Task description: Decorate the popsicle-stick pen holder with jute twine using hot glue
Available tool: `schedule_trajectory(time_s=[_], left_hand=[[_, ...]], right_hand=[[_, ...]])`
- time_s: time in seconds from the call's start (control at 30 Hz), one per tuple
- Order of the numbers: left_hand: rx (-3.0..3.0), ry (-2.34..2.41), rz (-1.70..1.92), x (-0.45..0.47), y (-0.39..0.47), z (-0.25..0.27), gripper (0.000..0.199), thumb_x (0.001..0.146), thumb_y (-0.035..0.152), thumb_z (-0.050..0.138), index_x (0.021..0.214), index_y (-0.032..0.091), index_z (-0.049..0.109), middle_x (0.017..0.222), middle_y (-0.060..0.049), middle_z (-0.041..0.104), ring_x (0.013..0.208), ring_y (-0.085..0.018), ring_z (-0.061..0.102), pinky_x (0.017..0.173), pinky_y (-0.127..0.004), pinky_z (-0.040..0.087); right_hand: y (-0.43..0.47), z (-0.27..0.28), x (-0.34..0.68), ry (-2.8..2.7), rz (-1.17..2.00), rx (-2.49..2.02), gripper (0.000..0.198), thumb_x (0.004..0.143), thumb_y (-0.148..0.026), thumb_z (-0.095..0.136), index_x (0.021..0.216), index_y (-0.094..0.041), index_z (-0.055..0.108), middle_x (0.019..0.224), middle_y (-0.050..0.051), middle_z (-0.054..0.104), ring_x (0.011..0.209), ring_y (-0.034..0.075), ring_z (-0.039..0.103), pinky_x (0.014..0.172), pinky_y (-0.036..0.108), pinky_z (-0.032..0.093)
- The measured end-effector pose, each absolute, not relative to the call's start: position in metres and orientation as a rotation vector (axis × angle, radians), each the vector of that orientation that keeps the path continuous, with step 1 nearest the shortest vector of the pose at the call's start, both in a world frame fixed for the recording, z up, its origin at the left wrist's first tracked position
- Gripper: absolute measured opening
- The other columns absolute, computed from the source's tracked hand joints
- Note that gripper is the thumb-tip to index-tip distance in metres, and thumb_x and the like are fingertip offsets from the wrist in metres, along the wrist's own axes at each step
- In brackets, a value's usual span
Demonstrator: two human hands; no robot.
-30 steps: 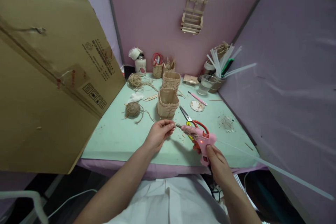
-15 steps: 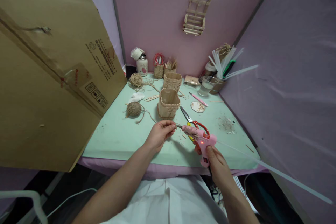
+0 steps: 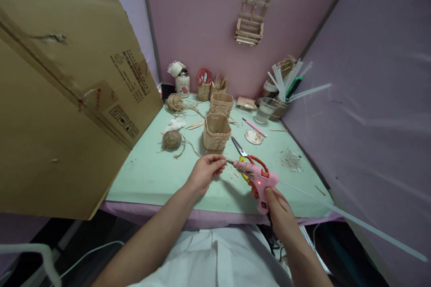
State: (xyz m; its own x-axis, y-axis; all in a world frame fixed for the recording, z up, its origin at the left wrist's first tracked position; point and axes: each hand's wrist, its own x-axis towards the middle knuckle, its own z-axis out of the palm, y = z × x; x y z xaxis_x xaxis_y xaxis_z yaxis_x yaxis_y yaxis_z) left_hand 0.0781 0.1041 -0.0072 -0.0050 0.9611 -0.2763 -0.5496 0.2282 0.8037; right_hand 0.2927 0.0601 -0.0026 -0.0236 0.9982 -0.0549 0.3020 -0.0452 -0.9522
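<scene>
Right hand (image 3: pixel 279 204) gripping pink glue gun (image 3: pixel 261 183), fingers partly hidden behind it; nozzle (image 3: pixel 230 162) at left fingertips (image 3: pixel 222 161). Left hand (image 3: pixel 206 172) pinching a thin strand (image 3: pixel 227 158), end unclear. Gun hides part of scissors (image 3: pixel 239 147). Basket (image 3: pixel 216 133) just beyond left hand.

Cardboard box (image 3: pixel 74 112) seen along left edge of table (image 3: pixel 144 179) | bottle (image 3: pixel 182 84) set near back left corner | cup (image 3: pixel 264 113) placed near back right corner | rack (image 3: pixel 249 27) hung above back edge
</scene>
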Motion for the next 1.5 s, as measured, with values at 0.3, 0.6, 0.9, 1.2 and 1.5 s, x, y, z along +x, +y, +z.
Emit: schedule_trajectory(time_s=[0.3, 0.6, 0.9, 1.2, 1.5], left_hand=[[0.549, 0.948, 1.295, 0.0787, 0.1025, -0.0052, 0.040, 0.049, 0.034, 0.090, 0.075, 0.013, 0.069, 0.069, -0.001, 0.065, 0.062, -0.007, 0.057, 0.062, -0.019, 0.045], [0.555, 0.948, 1.295, 0.0789, 0.1032, -0.0064, 0.039, 0.050, 0.033, 0.090, 0.076, 0.013, 0.069, 0.069, -0.001, 0.065, 0.062, -0.007, 0.057, 0.062, -0.019, 0.044], [0.564, 0.946, 1.294, 0.0782, 0.1025, -0.0055, 0.039, 0.050, 0.035, 0.090, 0.076, 0.013, 0.069, 0.067, 0.000, 0.064, 0.062, -0.007, 0.057, 0.061, -0.019, 0.044], [0.554, 0.953, 1.301, 0.0790, 0.1032, -0.0059, 0.039, 0.049, 0.034, 0.090, 0.074, 0.013, 0.069, 0.068, -0.001, 0.065, 0.062, -0.007, 0.057, 0.061, -0.019, 0.045], [0.556, 0.950, 1.301, 0.0787, 0.1028, -0.0067, 0.039, 0.050, 0.034, 0.090, 0.075, 0.013, 0.068, 0.067, -0.001, 0.064, 0.061, -0.008, 0.056, 0.061, -0.020, 0.045]], right_hand=[[0.0607, -0.0030, 0.2918, -1.421, 1.138, -1.435, 0.070, 0.071, -0.081, 0.052, 0.091, -0.018, 0.078, 0.094, 0.011, 0.075, 0.096, 0.028, 0.065, 0.089, 0.036, 0.050], [0.0592, -0.0026, 0.2929, -1.442, 1.151, -1.402, 0.065, 0.076, -0.076, 0.053, 0.093, -0.019, 0.078, 0.092, 0.011, 0.075, 0.093, 0.027, 0.066, 0.084, 0.034, 0.052], [0.0601, -0.0058, 0.2933, -1.444, 1.151, -1.381, 0.064, 0.076, -0.076, 0.054, 0.092, -0.018, 0.078, 0.093, 0.011, 0.076, 0.088, 0.025, 0.066, 0.080, 0.033, 0.051], [0.0603, -0.0042, 0.2938, -1.459, 1.140, -1.401, 0.064, 0.076, -0.076, 0.054, 0.090, -0.019, 0.078, 0.093, 0.011, 0.075, 0.087, 0.025, 0.065, 0.081, 0.033, 0.051], [0.0594, -0.0034, 0.2928, -1.442, 1.138, -1.392, 0.063, 0.075, -0.076, 0.055, 0.089, -0.019, 0.078, 0.089, 0.011, 0.076, 0.089, 0.026, 0.066, 0.082, 0.033, 0.052]])
